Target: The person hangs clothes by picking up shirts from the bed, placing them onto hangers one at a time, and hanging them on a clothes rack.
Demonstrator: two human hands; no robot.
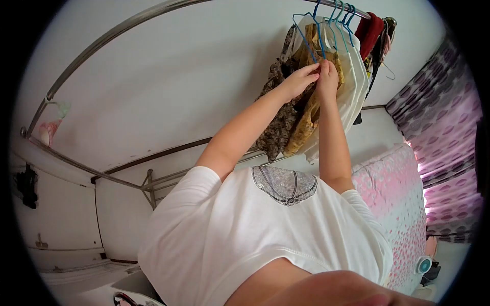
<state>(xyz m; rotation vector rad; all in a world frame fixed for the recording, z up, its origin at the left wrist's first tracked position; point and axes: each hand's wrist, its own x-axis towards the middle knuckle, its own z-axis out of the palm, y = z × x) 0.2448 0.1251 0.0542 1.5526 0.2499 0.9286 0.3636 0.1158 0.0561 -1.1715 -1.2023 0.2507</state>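
Observation:
Both my hands are raised to the hanging clothes at the upper right. My right hand (327, 81) pinches the lower end of a blue clothes hanger (320, 38). Right beside it, my left hand (301, 81) has its fingers closed at the same end of the hanger, close to the right fingertips; what they hold is hidden. Behind the hands hang a dark brown patterned garment (275, 115) and a yellow-brown patterned garment (305, 125). White garments (352, 86) hang just to the right on more blue and green hangers (342, 25).
A curved metal rail (122, 25) carries the hangers. Farther along it hang a red cloth (368, 35) and, at the left, a small plastic bag (49, 130). A pink-patterned bed (393, 188), purple-grey curtains (439, 107) and a small fan (423, 264) are to the right.

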